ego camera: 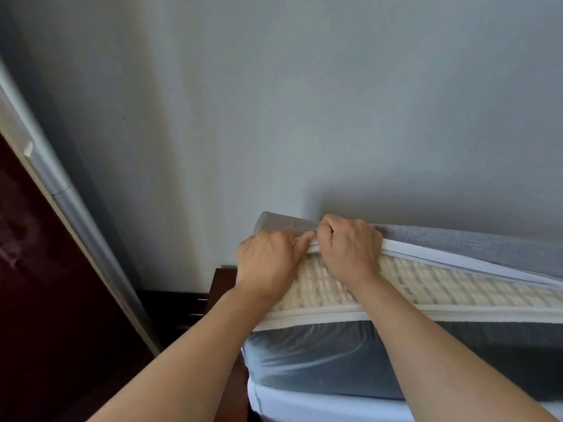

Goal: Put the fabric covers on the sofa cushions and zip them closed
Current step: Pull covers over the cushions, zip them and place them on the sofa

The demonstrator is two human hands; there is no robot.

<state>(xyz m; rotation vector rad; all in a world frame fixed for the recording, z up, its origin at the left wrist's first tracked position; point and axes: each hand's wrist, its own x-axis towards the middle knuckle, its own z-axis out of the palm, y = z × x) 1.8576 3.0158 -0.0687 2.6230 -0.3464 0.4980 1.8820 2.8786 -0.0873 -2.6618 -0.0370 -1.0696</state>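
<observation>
Two bare hands meet at the upper corner of a sofa cushion (411, 287) stood against a pale wall (304, 102), the left hand (268, 263) and the right hand (350, 248) each pinching the open zipper edge of its grey fabric cover (475, 242), cream woven filling showing between.
</observation>
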